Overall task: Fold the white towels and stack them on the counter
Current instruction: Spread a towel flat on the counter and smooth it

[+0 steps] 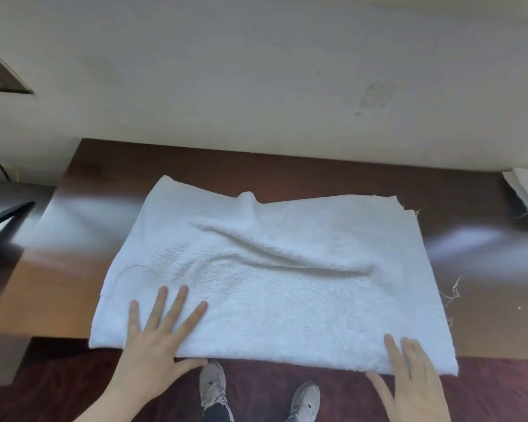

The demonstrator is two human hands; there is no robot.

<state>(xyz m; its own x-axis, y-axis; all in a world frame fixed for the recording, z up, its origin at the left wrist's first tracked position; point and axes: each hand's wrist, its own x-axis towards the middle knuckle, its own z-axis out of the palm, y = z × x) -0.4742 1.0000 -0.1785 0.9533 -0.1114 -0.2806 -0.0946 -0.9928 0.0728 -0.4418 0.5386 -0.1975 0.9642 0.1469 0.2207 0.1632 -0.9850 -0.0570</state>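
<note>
A white towel (271,278) lies spread on the brown wooden counter (74,269), its near edge hanging a little over the front. A long wrinkle runs across its middle and a small bump rises at its far edge. My left hand (156,348) rests flat on the towel's near left part, fingers spread, thumb under the front edge. My right hand (408,382) lies at the near right corner, fingers on top and thumb below the edge.
A stack of white towels (527,193) sits at the counter's far right, partly cut off. A pale wall runs behind, with a dark socket panel (1,77) at left. A black object (1,220) sits at the left edge. My shoes (256,394) stand on reddish floor.
</note>
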